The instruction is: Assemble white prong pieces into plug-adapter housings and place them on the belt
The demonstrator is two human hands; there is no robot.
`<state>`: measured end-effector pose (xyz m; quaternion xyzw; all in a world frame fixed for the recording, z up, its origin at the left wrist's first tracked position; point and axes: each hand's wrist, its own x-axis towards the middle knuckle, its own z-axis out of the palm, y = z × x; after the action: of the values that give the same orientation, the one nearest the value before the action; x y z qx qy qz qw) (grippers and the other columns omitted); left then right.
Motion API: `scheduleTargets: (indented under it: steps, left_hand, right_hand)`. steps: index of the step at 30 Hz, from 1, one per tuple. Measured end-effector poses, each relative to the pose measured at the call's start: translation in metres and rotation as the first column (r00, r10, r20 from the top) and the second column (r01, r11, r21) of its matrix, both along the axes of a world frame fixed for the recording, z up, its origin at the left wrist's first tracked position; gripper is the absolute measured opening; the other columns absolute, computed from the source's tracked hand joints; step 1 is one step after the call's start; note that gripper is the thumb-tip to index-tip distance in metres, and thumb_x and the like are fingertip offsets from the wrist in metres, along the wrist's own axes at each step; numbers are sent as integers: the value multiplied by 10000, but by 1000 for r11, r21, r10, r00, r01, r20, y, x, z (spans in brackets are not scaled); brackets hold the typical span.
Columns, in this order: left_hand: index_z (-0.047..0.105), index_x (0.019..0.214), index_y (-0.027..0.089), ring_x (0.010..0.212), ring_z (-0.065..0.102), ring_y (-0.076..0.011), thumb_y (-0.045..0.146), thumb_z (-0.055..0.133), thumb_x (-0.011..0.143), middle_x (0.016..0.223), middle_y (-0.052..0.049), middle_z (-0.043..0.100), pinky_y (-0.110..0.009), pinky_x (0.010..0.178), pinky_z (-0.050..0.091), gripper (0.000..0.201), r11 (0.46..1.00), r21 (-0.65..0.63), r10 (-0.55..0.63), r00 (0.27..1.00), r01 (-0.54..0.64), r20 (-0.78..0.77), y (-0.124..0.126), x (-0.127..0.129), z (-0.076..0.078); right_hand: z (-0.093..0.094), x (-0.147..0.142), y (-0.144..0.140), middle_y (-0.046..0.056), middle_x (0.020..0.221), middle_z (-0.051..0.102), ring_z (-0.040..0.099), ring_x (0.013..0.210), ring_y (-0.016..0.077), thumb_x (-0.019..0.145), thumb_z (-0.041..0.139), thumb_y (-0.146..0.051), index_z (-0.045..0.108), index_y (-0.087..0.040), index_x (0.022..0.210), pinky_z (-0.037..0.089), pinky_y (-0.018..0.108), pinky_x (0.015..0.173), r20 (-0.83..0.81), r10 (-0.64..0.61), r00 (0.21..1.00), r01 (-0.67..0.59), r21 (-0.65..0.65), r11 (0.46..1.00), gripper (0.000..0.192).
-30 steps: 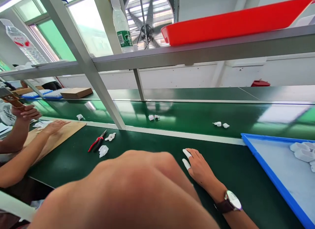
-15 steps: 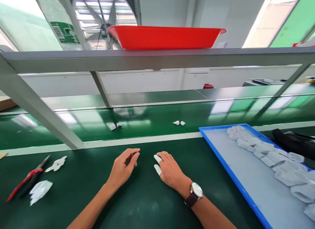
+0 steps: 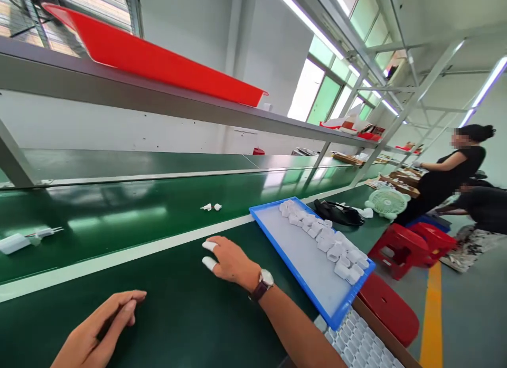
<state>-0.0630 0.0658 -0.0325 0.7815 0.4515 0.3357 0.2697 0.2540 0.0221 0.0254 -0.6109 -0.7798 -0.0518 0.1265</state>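
Observation:
My left hand (image 3: 105, 328) hovers over or rests on the green table (image 3: 170, 326) at the lower left. Its thumb and fingers are curled together, with nothing visible in them. To its right, my right hand (image 3: 229, 262) lies palm down, fingers apart, with white covers on two fingertips and a watch (image 3: 262, 284) at the wrist. Nothing shows in it. Nearest to it is a blue-rimmed tray (image 3: 291, 262) holding several white hollow plastic housings (image 3: 335, 244). Two small white pieces (image 3: 211, 207) lie on the green belt behind my hands.
White parts with thin prongs (image 3: 29, 240) lie on the belt at left. A red tray (image 3: 158, 62) sits on the shelf above. To the right are a black bag (image 3: 340, 214), a green fan (image 3: 387, 203), red stools (image 3: 398, 249), a box of white housings (image 3: 358, 339) and two people.
The view has swung right, bringing the aisle, stools and people into sight. The pliers and nearby white pieces have left view. My hands are farther apart in the picture.

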Motion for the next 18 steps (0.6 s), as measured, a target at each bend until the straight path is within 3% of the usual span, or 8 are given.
scheduleTargets:
  steps: [2, 4, 8, 11, 14, 18]
  left_hand:
    - [727, 1090, 324, 847, 732, -199, 658, 563, 877, 1095, 1, 739, -221, 647, 606, 429, 999, 16, -51, 997, 52, -66, -3, 2, -8]
    - [747, 1054, 339, 890, 730, -205, 653, 592, 868, 1148, 7, 727, -236, 707, 615, 396, 992, 35, -116, 986, 121, -116, -5, 7, -11]
    - [770, 944, 327, 856, 713, -197, 613, 522, 930, 1074, -4, 728, -266, 769, 600, 378, 977, 81, -182, 972, 195, -151, -8, 20, -6]
    - [755, 936, 308, 770, 678, -182, 561, 464, 978, 1031, -12, 713, -280, 722, 567, 388, 977, 64, -190, 970, 201, -152, -12, 26, 2]
    - [737, 927, 280, 743, 644, -187, 511, 441, 998, 1008, -26, 702, -314, 743, 534, 382, 981, 61, -175, 973, 186, -150, -18, 30, 9]
    - [720, 954, 247, 806, 629, -205, 411, 469, 994, 1016, -45, 698, -355, 822, 497, 303, 988, 14, -152, 978, 155, -143, -26, 32, 18]
  right_hand:
    - [17, 45, -4, 90, 1437, 596, 553, 1296, 226, 998, 542, -321, 603, -175, 1355, 428, 315, 1098, 45, -165, 985, 165, 6, 986, 391]
    - [31, 99, -14, 154, 1411, 601, 540, 1305, 282, 972, 536, -249, 660, -144, 1260, 415, 390, 1101, 94, -376, 922, 375, 24, 927, 331]
    - [46, 194, -50, 285, 1334, 602, 524, 1290, 398, 824, 573, -93, 699, -67, 1122, 407, 508, 1046, 166, -708, 686, 702, 105, 705, 325]
    - [44, 233, -77, 314, 1084, 680, 612, 1117, 431, 786, 558, -74, 714, -39, 961, 452, 523, 908, 186, -802, 567, 789, 157, 594, 237]
    - [38, 251, -92, 241, 897, 707, 665, 994, 395, 730, 576, -75, 704, -108, 789, 471, 478, 839, 180, -787, 590, 764, 191, 617, 144]
    - [25, 255, -76, 226, 876, 706, 682, 948, 382, 734, 538, -160, 663, -207, 684, 509, 488, 823, 70, -658, 750, 619, 278, 735, 142]
